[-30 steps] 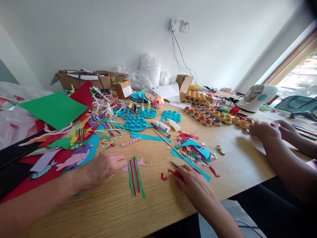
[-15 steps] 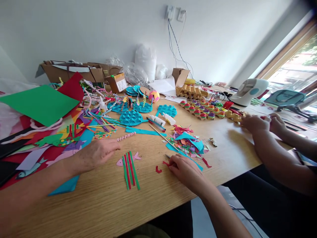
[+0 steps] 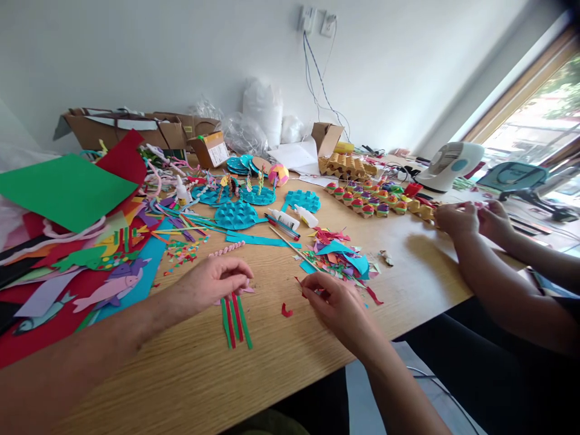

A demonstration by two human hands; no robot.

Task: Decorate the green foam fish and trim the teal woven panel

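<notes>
Left hand hovers low over the pink paper fish, fingers curled, thumb near the index; can't tell from where I stand whether it grips anything. Fish lies flat on the table right in front of the person, mostly hidden by that hand, only bits showing. Green and red paper strips run from under the fingers toward the table's near edge, side by side.

Right hand to the right, thumb and fingertips closed on a small dark-red piece, tip poking out. Curled red scrap on the wood between the two hands, touching neither.

Just beyond the right hand: heap of paper scraps, thin wooden stick angled toward it. Pink twisted piece just past the left hand. Farther back: glue bottle, blue bumpy tray. Left side: piled coloured paper, green sheet on top.

Far right, co-worker's hands close together by the painted egg-carton rows; what they hold is too small to tell.
</notes>
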